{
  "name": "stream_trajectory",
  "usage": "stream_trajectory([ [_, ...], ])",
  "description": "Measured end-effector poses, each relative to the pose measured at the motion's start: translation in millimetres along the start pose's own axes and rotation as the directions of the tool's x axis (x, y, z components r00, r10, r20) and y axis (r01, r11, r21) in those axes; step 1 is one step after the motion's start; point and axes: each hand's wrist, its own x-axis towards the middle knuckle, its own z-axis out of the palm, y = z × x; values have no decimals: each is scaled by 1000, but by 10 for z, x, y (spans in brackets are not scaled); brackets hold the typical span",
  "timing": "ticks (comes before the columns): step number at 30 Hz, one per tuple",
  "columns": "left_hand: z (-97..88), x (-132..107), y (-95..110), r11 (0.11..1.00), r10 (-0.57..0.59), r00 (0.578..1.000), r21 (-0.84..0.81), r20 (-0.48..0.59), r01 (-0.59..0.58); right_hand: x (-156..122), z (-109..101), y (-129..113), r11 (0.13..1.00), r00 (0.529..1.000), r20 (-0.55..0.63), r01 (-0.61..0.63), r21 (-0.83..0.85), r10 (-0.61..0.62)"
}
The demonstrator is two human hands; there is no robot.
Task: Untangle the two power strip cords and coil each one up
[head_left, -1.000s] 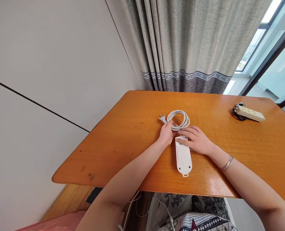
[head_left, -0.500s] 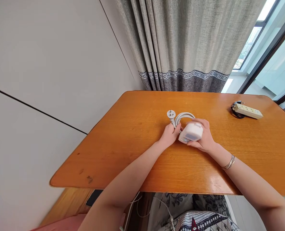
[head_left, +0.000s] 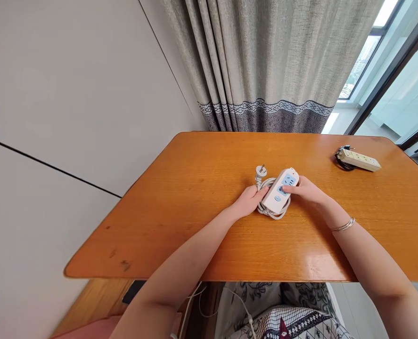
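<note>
A white power strip (head_left: 274, 199) with blue socket faces is face up at the middle of the table. My right hand (head_left: 306, 189) grips its far right end, the thumb lying across the sockets. Its white cable (head_left: 278, 215) is coiled under and around the strip. My left hand (head_left: 250, 201) is closed on the coil at the strip's left side, some fingers hidden beneath. The round white plug (head_left: 261, 171) sticks up past my left hand with its prongs pointing away.
A second, cream power strip (head_left: 360, 160) with a black cord (head_left: 343, 165) lies at the far right of the wooden table (head_left: 180, 197). Behind the table hangs a grey curtain (head_left: 265, 61). A pale panelled wall (head_left: 70, 94) borders the left side.
The power strip has turned from end-on to face up, its sockets now showing. It now rests over the coiled cable. The plug has shifted slightly right with my left hand.
</note>
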Motion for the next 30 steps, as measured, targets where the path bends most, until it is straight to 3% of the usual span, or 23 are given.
stream_trajectory([
  [3,33,34,-68,985,-83,994,-159,-77,70,37,49,74,982,995,-72,-55,181,69],
  [8,38,81,-80,899,-142,967,-437,-209,37,128,183,209,914,961,-247,-12,405,122],
  [12,47,59,50,776,-246,963,-618,-112,126,183,223,258,849,880,-440,86,521,181],
  [14,84,39,122,702,-264,963,-695,-54,154,184,257,272,826,855,-483,125,549,192],
  [18,176,11,162,614,-204,979,-780,-15,116,141,377,287,830,886,-445,146,538,133],
  [24,208,0,60,667,-267,951,-742,-157,65,91,469,285,839,909,-400,122,530,121],
  [30,199,6,66,807,-320,864,-589,-389,33,56,477,277,869,934,-336,65,491,120],
])
